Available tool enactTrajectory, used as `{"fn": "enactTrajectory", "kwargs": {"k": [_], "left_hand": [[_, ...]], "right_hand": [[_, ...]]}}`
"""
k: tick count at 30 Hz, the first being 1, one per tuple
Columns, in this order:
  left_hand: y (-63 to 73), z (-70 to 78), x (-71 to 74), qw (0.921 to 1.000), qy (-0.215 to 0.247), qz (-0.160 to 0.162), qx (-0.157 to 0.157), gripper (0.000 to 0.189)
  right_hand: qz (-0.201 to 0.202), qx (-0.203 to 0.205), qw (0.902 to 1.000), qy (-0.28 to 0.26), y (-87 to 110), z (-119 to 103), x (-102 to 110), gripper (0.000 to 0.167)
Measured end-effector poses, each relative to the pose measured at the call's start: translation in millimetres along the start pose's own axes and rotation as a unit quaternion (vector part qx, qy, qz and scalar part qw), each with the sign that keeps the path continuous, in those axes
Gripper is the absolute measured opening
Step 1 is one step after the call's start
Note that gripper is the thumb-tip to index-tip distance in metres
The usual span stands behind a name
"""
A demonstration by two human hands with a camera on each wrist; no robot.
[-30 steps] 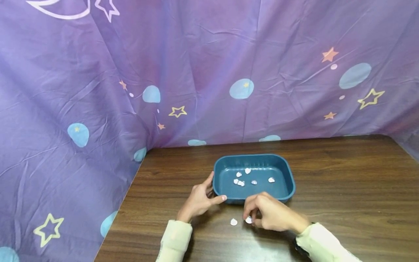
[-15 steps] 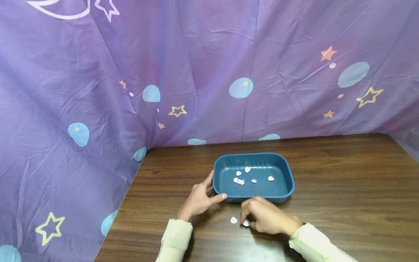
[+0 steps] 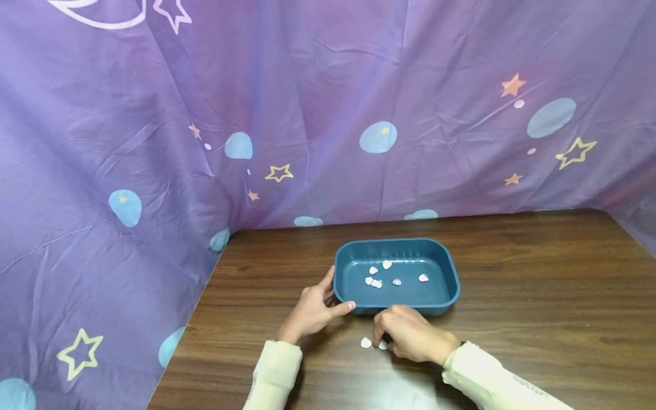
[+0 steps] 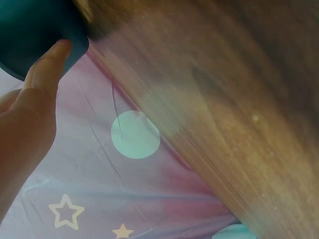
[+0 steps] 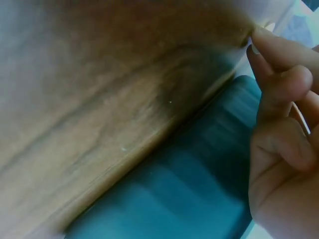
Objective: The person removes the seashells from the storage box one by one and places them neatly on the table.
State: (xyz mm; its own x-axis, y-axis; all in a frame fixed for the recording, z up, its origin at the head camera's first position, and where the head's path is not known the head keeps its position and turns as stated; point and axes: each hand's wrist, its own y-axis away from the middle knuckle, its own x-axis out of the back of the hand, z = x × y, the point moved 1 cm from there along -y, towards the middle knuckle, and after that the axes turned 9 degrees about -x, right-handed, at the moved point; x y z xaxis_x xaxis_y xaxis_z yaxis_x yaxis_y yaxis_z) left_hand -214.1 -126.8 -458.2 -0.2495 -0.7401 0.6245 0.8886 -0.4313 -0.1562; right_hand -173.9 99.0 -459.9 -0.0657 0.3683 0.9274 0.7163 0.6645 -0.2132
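A blue rectangular basin (image 3: 408,308) stands on the table, several small white shell-like pieces (image 3: 386,265) scattered over its floor. At its front left corner is my left hand (image 3: 310,310), thumb along the near rim and fingers extended against the left side; the left wrist view has a straight finger (image 4: 47,67) on the basin wall. In front of the basin, my right hand (image 3: 412,336) pinches a white piece (image 3: 382,344) low over the table, partly hidden by the fingers. Just left of those fingertips lies another white piece (image 3: 365,343).
The brown wood-grain table (image 3: 538,319) extends on both sides of the basin. A purple cloth (image 3: 328,102) printed with stars and blue spots hangs behind the table and along its left side.
My right hand has shifted slightly left with the white piece between its fingers, closer to the other loose piece. The left hand has kept its place at the basin corner.
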Motion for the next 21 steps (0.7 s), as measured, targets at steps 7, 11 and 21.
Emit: {"fn": "enactTrajectory", "kwargs": {"k": [7, 11, 21], "left_hand": [[-0.4, -1.5, -1.3, 1.0000, 0.008, 0.004, 0.001, 0.099], [-0.4, -0.7, -1.6, 0.9999, 0.012, 0.005, 0.000, 0.099], [0.4, 1.9, -0.9, 0.9995, 0.029, 0.006, 0.011, 0.100]], "right_hand": [[0.005, -0.008, 0.9999, 0.011, 0.2, 0.4, -3.1, 0.038], [0.010, -0.018, 0.9996, 0.018, 1.0, 0.0, -3.0, 0.039], [0.014, -0.046, 0.9982, 0.037, 3.1, -0.3, -3.0, 0.037]]}}
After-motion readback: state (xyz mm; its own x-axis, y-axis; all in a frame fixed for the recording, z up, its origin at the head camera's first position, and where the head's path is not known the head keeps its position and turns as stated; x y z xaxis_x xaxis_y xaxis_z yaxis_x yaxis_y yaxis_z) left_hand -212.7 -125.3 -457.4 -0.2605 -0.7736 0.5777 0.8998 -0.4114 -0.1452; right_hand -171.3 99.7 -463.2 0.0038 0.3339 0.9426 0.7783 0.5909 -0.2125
